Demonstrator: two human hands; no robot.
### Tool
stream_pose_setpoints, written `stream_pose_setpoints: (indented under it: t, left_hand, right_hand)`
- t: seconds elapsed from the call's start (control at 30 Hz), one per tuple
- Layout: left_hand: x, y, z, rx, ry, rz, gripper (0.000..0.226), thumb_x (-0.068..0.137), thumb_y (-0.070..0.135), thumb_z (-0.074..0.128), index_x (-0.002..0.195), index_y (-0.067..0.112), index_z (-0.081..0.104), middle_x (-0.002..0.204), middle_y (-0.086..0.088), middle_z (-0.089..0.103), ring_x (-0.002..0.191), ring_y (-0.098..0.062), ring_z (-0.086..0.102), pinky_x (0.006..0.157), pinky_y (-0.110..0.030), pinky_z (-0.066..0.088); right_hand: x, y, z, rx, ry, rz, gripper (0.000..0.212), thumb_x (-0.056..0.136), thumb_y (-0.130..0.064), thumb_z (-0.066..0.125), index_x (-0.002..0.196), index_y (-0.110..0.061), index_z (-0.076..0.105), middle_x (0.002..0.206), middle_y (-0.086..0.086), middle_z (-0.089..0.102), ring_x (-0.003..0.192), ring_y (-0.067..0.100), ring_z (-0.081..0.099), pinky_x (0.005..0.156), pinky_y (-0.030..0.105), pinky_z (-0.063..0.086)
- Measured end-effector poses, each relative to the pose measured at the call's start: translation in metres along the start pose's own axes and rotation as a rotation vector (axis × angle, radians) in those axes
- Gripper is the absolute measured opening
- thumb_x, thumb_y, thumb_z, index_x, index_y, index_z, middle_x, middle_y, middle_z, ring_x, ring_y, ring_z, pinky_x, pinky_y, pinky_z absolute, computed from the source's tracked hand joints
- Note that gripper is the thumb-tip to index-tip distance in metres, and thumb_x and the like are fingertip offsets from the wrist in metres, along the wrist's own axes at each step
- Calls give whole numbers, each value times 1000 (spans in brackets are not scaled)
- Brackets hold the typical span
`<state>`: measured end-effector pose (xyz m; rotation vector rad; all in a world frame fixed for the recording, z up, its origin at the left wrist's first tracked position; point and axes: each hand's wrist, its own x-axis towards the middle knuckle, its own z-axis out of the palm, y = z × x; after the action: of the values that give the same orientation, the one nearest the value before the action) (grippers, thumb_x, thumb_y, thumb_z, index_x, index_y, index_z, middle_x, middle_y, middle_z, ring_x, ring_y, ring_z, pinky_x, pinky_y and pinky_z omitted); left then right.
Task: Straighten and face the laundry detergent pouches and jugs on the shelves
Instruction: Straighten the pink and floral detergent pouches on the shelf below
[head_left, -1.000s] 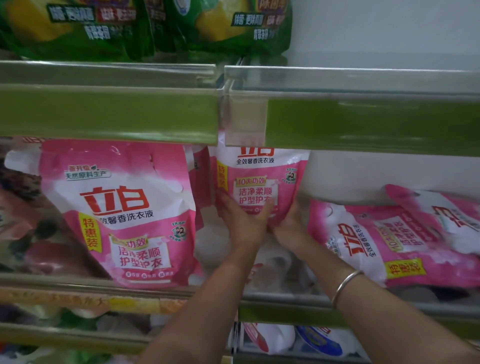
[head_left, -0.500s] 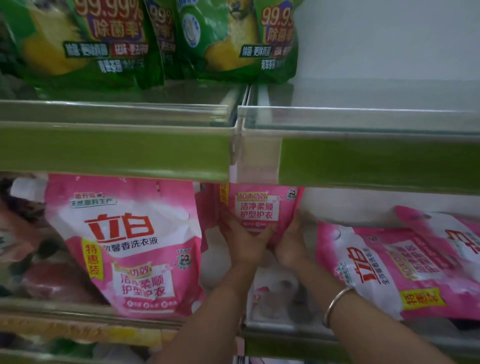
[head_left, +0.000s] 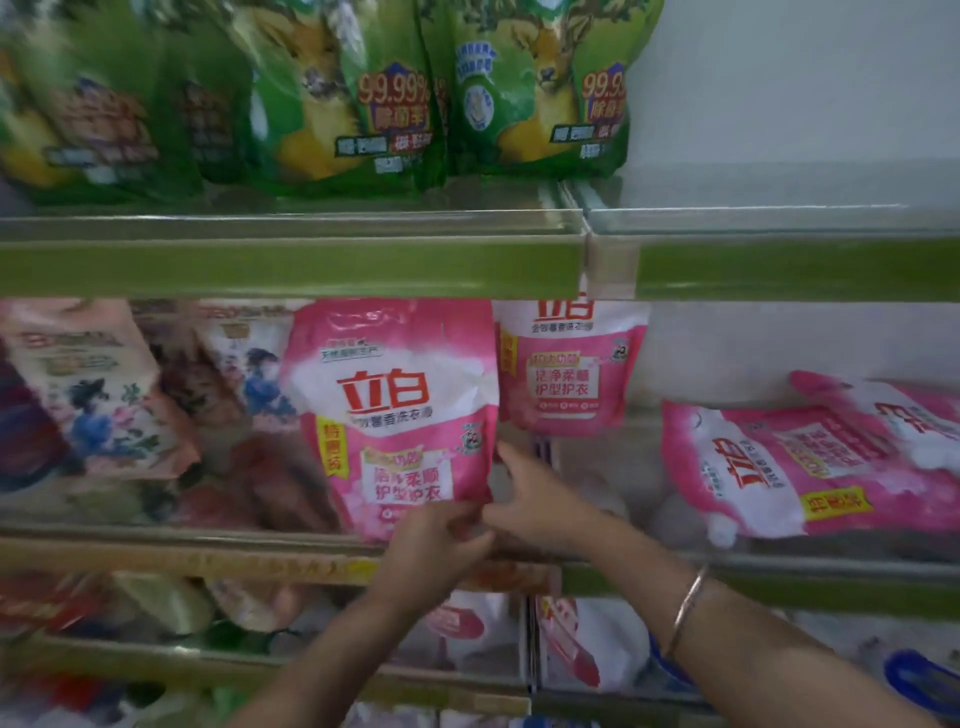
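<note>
A large pink detergent pouch (head_left: 395, 415) stands upright at the front of the middle shelf (head_left: 208, 543), label facing me. My left hand (head_left: 441, 540) is curled on its lower right corner. My right hand (head_left: 540, 504) is beside it with fingers spread, its index finger against the pouch's right edge. Behind and to the right a smaller-looking pink pouch (head_left: 571, 374) stands upright, free of both hands. Two more pink pouches (head_left: 810, 467) lie flat and skewed on the right of the shelf. The view is blurred.
Green detergent pouches (head_left: 332, 104) stand in a row on the upper shelf (head_left: 291, 260); its right part is bare. Floral-printed pouches (head_left: 104, 405) fill the middle shelf's left side. White and pink packs (head_left: 587, 644) sit on the lower shelf. A bangle (head_left: 688, 608) circles my right wrist.
Both hands have let go of the rear pink pouch and dropped down-left to the front pouch's lower right corner. The view has swung left and up.
</note>
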<state>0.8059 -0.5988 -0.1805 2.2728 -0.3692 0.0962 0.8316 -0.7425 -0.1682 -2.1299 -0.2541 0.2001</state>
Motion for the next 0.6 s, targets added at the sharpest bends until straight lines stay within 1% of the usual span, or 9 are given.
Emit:
stream_pose_setpoints:
  t: [0.07, 0.13, 0.17, 0.23, 0.3, 0.37, 0.4, 0.47, 0.6]
  left_hand:
    - [-4, -3, -20, 49, 20, 9, 18, 73, 25, 77, 84, 12, 77, 76, 0, 74, 64, 2, 61, 63, -24, 50]
    - [-8, -11, -40, 114, 40, 8, 28, 70, 34, 79, 90, 15, 77, 85, 3, 75, 71, -5, 65, 68, -23, 53]
    - [-10, -16, -51, 166, 72, -11, 32, 69, 39, 78, 92, 16, 76, 87, 3, 74, 72, -7, 65, 69, -23, 53]
    - [-9, -30, -74, 279, 207, -69, 43, 67, 48, 77, 95, 16, 67, 91, 1, 70, 75, -13, 64, 69, -28, 53]
    - [-1, -52, -91, 281, 309, -163, 65, 62, 52, 79, 110, 16, 54, 104, -2, 62, 89, -19, 63, 77, -35, 54]
    - [9, -61, -97, 120, 228, -161, 99, 50, 56, 83, 129, 19, 37, 121, -1, 53, 108, -17, 57, 91, -42, 52]
    - [15, -64, -95, -7, 173, -115, 110, 43, 56, 84, 133, 25, 29, 126, 0, 51, 114, -16, 55, 97, -41, 49]
    - [21, -62, -83, -182, 119, -83, 119, 37, 49, 86, 135, 35, 21, 132, 2, 48, 121, -15, 51, 101, -41, 45]
    - [28, -59, -62, -142, 161, -79, 132, 42, 41, 91, 143, 42, 5, 146, 3, 35, 134, -21, 39, 102, -51, 43]
  right_hand:
    - [-5, -18, 5, -1, -33, -28, 71, 77, -21, 71, 136, -31, 33, 123, -18, 52, 105, -3, 51, 87, 7, 39]
    - [-10, -29, 9, 41, -28, -16, 75, 73, -34, 77, 130, -40, 29, 110, -31, 49, 101, -8, 53, 89, 11, 40]
    - [-12, -32, 11, 47, -11, -9, 81, 71, -37, 79, 132, -41, 25, 112, -31, 48, 107, -6, 53, 91, 14, 40]
    - [-13, -34, 14, 64, 35, 26, 91, 69, -34, 81, 136, -39, 19, 128, -18, 49, 117, 3, 51, 96, 23, 39]
    - [-13, -37, 18, 78, 53, 27, 91, 70, -25, 81, 136, -35, 19, 136, -10, 48, 116, 4, 50, 99, 26, 40]
    - [-14, -42, 23, 82, 65, 37, 84, 72, -19, 80, 132, -35, 23, 135, -9, 50, 116, 6, 53, 100, 29, 42]
    - [-14, -43, 25, 86, 68, 34, 77, 73, -18, 79, 125, -40, 26, 130, -13, 53, 114, 4, 55, 99, 27, 44]
    - [-15, -46, 28, 117, 56, 18, 67, 75, -17, 77, 106, -51, 29, 111, -27, 53, 100, -7, 55, 92, 18, 47]
    - [-17, -40, 30, 202, 87, 8, 66, 78, -5, 71, 100, -48, 26, 97, -31, 41, 95, -11, 46, 68, -2, 43]
